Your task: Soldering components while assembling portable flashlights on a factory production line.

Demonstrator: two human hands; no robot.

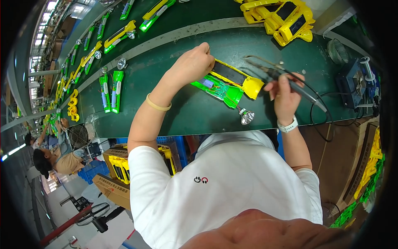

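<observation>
My left hand (pixel 195 63) is closed over the far left end of a yellow lamp housing (pixel 251 87) with a dark panel set in it; its fingertips are partly hidden. Alongside, touching or nearly so, lies a green housing half (pixel 235 98) with a circuit board and a blue cylindrical battery cell (pixel 207 83). Thin wires run from it to a round silver reflector (pixel 247 117) on the bench. In my right hand (pixel 286 97), to the right of these parts, is a corded soldering iron (pixel 306 93), its tip pointing up and left, apart from the board.
Two green housing halves (pixel 117 92) lie on the green bench (pixel 166 120) at left. Yellow housings (pixel 290 23) are piled at the far right. A blue soldering station (pixel 351 79) stands right, its black cord looping nearby. Beyond the metal rail, a belt carries several lamps (pixel 120 35).
</observation>
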